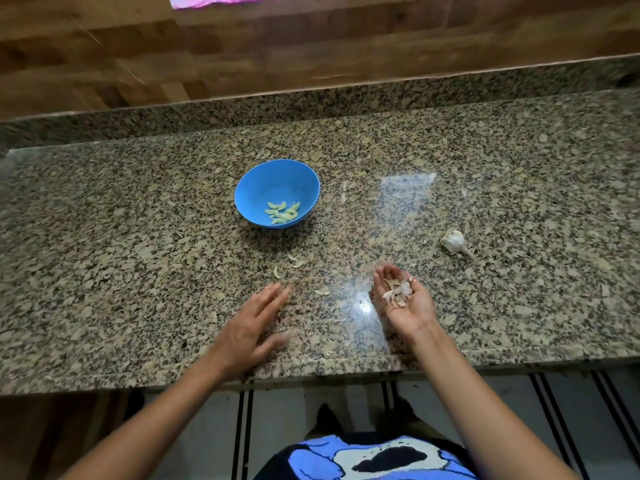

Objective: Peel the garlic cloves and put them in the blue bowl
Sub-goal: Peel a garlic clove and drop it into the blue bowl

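The left hand (251,323) is smeared by motion blur, so its fingertips are hard to make out; it lies palm down, low over the speckled granite bench (138,237) near the front edge, fingers straight and spread, its grip released and holding nothing. Whether it touches the stone cannot be told. The right hand (403,301) is sharper: palm up, fingers loosely cupped and pointing away from the person, it cradles a small heap of papery garlic skins (397,292) without clenching on them. Whether a clove lies among the skins cannot be told.

The blue bowl (277,178) stands on the bench beyond the left hand, well apart from both hands, with a cluster of peeled garlic cloves (283,213) lying on its near inner side. A few loose scraps (294,261) lie on the stone between the bowl and the hands; their pale colour blends with the granite, so skins and cloves are hard to tell apart there. A garlic bulb (453,240), still in its skin, rests on its side beyond the right hand, toward the right.

Both forearms enter from the bottom edge, cut off by the frame.
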`<action>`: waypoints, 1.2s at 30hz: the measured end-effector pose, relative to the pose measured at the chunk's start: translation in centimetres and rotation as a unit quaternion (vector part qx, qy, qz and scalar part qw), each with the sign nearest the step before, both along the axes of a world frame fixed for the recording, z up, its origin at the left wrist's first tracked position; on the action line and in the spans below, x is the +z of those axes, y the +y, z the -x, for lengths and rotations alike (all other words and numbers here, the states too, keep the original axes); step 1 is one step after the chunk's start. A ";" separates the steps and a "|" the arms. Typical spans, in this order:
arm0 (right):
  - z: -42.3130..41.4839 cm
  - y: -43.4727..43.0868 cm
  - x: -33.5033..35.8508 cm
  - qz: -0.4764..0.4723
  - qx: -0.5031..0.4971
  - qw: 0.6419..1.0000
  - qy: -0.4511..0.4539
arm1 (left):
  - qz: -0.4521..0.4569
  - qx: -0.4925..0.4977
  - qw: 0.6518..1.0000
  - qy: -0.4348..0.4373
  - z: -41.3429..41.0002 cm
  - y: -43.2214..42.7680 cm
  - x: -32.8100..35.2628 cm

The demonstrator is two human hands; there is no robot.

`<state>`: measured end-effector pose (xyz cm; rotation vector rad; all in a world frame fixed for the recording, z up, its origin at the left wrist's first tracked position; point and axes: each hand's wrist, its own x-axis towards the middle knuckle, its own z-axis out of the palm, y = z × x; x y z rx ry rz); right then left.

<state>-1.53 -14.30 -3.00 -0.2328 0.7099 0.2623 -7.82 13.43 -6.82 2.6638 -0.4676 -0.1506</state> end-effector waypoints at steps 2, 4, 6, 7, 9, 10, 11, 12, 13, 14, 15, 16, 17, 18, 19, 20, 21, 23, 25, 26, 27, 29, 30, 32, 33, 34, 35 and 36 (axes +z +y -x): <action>0.2 -0.7 0.0 0.008 -0.014 1.000 -0.002 | -0.116 -0.066 0.991 0.013 0.4 1.8 -0.5; 0.5 -1.5 -0.1 0.012 -0.033 0.999 -0.002 | -0.156 -0.094 0.983 0.012 0.0 1.2 -0.6; 0.8 -2.1 -0.3 0.013 -0.052 0.999 -0.006 | -0.151 -0.116 0.982 0.018 -1.3 -2.0 -0.5; 1.0 -2.4 -0.3 0.017 -0.059 0.998 -0.007 | -0.144 -0.124 0.982 0.018 -2.1 -4.3 -0.4; 1.4 -2.9 -0.3 0.035 -0.065 0.997 -0.010 | -0.125 -0.138 0.982 0.011 -3.8 -9.3 -0.8; 1.6 -3.2 -0.3 0.041 -0.069 0.997 -0.014 | -0.117 -0.148 0.982 0.006 -4.8 -11.6 -1.0; 1.8 -3.5 -0.3 0.044 -0.078 0.996 -0.018 | -0.115 -0.160 0.980 0.007 -5.6 -13.5 -1.0; 1.9 -3.9 -0.4 0.043 -0.090 0.995 -0.020 | -0.116 -0.176 0.977 0.011 -6.2 -15.1 -1.1; 2.0 -4.3 -0.3 0.044 -0.103 0.994 -0.021 | -0.115 -0.199 0.973 0.016 -6.7 -16.2 -1.0; 2.0 -4.7 -0.3 0.045 -0.114 0.992 -0.021 | -0.111 -0.230 0.967 0.022 -6.9 -17.1 -0.9; 2.0 -5.0 -0.3 0.046 -0.124 0.991 -0.022 | -0.104 -0.272 0.956 0.026 -7.2 -17.7 -0.9; 2.1 -5.2 -0.2 0.046 -0.134 0.990 -0.025 | -0.090 -0.320 0.943 0.020 -7.2 -18.2 -0.9; 2.1 -5.4 -0.3 0.047 -0.143 0.988 -0.028 | -0.067 -0.366 0.928 0.009 -7.1 -18.4 -0.9; 2.1 -5.5 -0.3 0.046 -0.149 0.987 -0.029 | -0.040 -0.403 0.914 -0.003 -6.9 -18.2 -1.0; 2.0 -5.5 -0.3 0.048 -0.151 0.987 -0.028 | -0.017 -0.430 0.903 -0.013 -6.6 -17.5 -1.1; 2.0 -5.4 -0.2 0.050 -0.150 0.987 -0.026 | -0.003 -0.448 0.894 -0.017 -6.4 -16.4 -1.3; 2.0 -5.1 -0.1 0.054 -0.145 0.988 -0.025 | 0.004 -0.458 0.889 -0.022 -6.1 -14.9 -1.3; 2.1 -4.2 -0.1 0.056 -0.131 0.990 -0.023 | 0.011 -0.465 0.885 -0.019 -5.5 -11.1 -1.2; 2.2 -2.9 -0.1 0.052 -0.112 0.992 -0.017 | -0.004 -0.464 0.886 -0.003 -5.0 -7.0 -0.8; 2.2 -2.1 -0.1 0.049 -0.099 0.994 -0.014 | -0.019 -0.457 0.889 0.003 -4.7 -4.8 -0.7; 2.1 -1.2 -0.2 0.044 -0.085 0.995 -0.012 | -0.032 -0.441 0.897 0.002 -4.3 -2.7 -0.5; 2.0 0.6 -0.4 0.031 -0.058 0.998 -0.009 | -0.051 -0.407 0.912 -0.020 -3.2 0.9 -0.2; 1.9 1.4 -0.5 0.024 -0.042 0.999 -0.010 | -0.056 -0.390 0.918 -0.040 -2.5 2.1 0.1; 1.8 3.0 -0.6 0.015 -0.007 1.000 -0.009 | -0.070 -0.344 0.931 -0.104 -1.0 3.5 0.5; 1.7 3.7 -0.5 0.012 0.013 1.000 -0.007 | -0.076 -0.312 0.938 -0.131 -0.2 3.8 0.6; 1.7 4.4 -0.4 0.008 0.032 0.999 -0.007 | -0.075 -0.277 0.946 -0.150 0.6 3.7 0.5; 1.8 4.9 -0.3 0.004 0.050 0.999 -0.008 | -0.071 -0.242 0.954 -0.160 1.3 3.4 0.4; 1.8 5.4 -0.1 0.000 0.068 0.998 -0.009 | -0.071 -0.205 0.962 -0.166 1.8 2.8 0.3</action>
